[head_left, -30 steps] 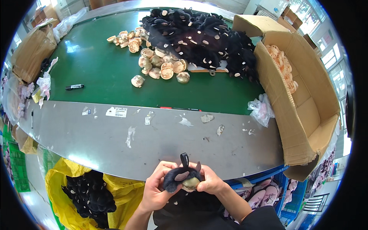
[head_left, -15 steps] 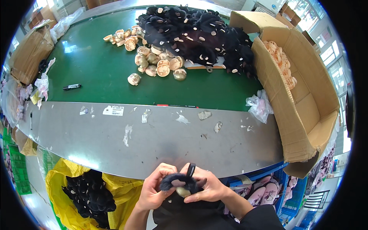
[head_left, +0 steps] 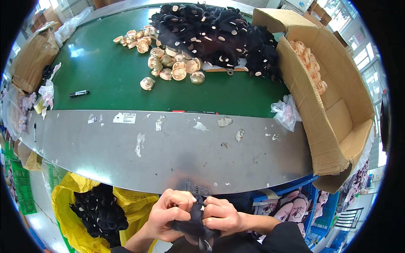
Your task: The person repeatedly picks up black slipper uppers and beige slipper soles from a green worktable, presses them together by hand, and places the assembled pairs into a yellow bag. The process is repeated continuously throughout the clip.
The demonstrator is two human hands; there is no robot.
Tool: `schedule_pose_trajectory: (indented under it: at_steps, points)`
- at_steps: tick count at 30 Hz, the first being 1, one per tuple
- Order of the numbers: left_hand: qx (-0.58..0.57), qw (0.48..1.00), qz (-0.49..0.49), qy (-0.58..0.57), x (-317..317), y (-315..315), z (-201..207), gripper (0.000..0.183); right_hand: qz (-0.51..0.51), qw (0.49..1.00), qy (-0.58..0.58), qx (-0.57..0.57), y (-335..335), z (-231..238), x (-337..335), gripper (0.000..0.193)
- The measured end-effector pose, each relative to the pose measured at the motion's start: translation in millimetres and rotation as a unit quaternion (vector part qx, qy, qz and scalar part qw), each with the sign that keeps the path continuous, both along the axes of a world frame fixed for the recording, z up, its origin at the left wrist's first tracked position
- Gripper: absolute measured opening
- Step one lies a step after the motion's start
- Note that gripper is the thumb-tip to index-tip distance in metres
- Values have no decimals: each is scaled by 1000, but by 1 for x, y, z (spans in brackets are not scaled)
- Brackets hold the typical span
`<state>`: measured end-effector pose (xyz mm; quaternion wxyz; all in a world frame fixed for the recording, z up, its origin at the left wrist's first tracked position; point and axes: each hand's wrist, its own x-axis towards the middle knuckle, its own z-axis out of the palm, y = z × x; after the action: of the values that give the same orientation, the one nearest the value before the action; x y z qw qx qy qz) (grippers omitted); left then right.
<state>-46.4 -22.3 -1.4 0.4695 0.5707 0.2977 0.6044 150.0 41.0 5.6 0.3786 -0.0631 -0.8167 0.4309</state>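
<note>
Just in front of the table's near edge, a black plush toy piece is stretched between my two hands. My left hand pinches its left side, fingers curled in. My right hand grips the right side in the same way, thumb toward the middle. A small pale tab shows between my hands, and a shiny dark loop hangs at the bottom of the piece. Beyond on the green mat lies a big pile of similar black plush pieces, with several peach and gold plastic face shells beside it.
An open cardboard box with peach parts stands at the right. Below left, a yellow bag holds more black plush pieces. Blue crates with pink slippers stand below right. A black marker lies on the green mat.
The plush piece has been turned over: its loop was on top and now points down toward me. My hands have shifted their grip and closed tighter on the black fabric.
</note>
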Motion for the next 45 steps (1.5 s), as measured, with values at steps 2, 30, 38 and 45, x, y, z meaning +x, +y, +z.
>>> schedule_pose_trajectory:
  at_steps: [2, 30, 38, 45]
  points:
    - [22, 1000, 22, -3, 1, -2, -4, 30, 8, 1000, 14, 20, 3, 5, -2, 22]
    - [-24, 914, 359, 188, 46, -14, -2, 26, -301, 952, 32, 38, 2, 15, -22, 30]
    - [-24, 875, 441, 199, 50, -10, -9, 25, -378, 918, -8, 120, -8, 9, -29, 27]
    - [-55, 871, 470, 132, 52, 9, -9, 25, -337, 935, -30, 102, -23, 3, -27, 37]
